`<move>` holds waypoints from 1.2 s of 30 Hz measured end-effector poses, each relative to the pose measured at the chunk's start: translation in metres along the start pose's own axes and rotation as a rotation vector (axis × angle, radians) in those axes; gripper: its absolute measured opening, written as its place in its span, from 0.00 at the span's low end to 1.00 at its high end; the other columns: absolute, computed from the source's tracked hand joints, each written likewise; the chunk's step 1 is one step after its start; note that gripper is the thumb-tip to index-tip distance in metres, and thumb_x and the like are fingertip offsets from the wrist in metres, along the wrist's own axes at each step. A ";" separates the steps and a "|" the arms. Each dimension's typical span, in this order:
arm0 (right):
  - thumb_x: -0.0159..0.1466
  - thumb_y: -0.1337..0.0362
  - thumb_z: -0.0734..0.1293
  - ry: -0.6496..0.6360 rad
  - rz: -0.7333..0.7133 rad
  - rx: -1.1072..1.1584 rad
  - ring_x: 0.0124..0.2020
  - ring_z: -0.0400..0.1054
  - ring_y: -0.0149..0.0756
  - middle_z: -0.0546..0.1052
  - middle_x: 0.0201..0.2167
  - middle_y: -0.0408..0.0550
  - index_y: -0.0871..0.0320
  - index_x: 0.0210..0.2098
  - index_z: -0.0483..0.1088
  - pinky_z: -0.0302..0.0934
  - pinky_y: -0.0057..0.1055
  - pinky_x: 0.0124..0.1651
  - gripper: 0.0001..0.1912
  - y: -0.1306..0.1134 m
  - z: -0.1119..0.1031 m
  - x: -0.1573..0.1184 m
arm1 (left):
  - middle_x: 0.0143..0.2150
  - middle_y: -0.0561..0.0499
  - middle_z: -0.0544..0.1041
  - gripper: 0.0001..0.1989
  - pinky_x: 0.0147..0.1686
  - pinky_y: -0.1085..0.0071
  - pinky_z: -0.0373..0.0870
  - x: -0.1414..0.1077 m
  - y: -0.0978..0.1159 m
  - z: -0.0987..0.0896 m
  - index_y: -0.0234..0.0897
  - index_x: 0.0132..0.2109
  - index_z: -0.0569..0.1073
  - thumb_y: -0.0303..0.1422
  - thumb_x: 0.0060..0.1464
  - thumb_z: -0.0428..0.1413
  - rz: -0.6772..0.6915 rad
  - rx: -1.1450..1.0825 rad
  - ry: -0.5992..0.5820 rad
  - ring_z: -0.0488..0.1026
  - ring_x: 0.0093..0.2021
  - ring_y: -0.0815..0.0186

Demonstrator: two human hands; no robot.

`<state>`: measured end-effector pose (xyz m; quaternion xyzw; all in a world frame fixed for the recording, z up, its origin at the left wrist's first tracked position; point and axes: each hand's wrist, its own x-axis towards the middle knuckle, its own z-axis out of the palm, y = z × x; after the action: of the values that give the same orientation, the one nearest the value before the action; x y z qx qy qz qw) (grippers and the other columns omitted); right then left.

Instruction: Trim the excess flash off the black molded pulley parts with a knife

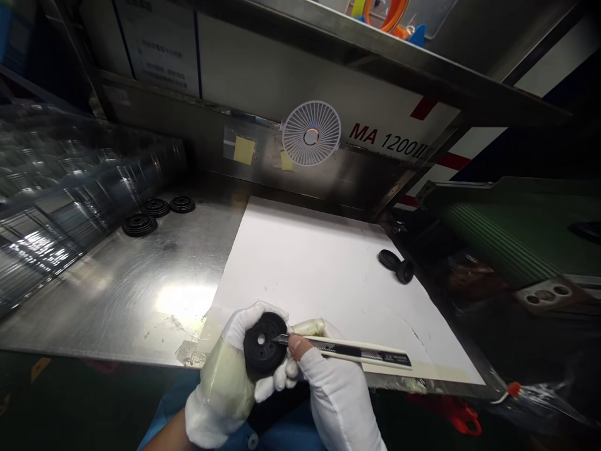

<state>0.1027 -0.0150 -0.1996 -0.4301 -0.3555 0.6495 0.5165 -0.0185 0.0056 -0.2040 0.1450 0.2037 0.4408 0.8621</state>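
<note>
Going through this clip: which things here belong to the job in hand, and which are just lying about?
In use: left hand, holding a black round moulded part; right hand, holding a snap-off utility knife, blade against the part.

Lying about: two black parts on a white sheet; three black discs on a steel bench; clear plastic sheeting; a white round grille.

- A sheet of paper (323, 282) lies on the right part of a steel bench top (117, 294).
- Three round moulded parts (156, 207) sit on the steel, left of the sheet.
- Plastic sheeting (61, 200) lies further left, just beside them.
- Two more moulded parts (397, 266) rest on the sheet's far right corner.
- A round grille (311, 133) stands behind the bench, against the back panel.
- A conveyor belt (498, 232) runs right of the bench.
- Above the sheet's near edge, the left hand (225, 382) holds a moulded disc (263, 344).
- The right hand (333, 388) holds a utility knife (361, 354), its blade touching the disc.
</note>
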 end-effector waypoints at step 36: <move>0.54 0.62 0.73 0.190 -0.161 0.085 0.20 0.57 0.25 0.64 0.18 0.38 0.57 0.29 0.70 0.51 0.22 0.24 0.09 -0.021 0.004 -0.011 | 0.36 0.50 0.79 0.08 0.44 0.70 0.70 0.004 0.003 -0.008 0.39 0.33 0.79 0.30 0.41 0.65 0.420 0.458 0.052 0.75 0.38 0.63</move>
<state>0.1082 -0.0215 -0.1773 -0.4372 -0.3104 0.5769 0.6161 -0.0218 0.0110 -0.2105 0.3631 0.2855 0.5555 0.6915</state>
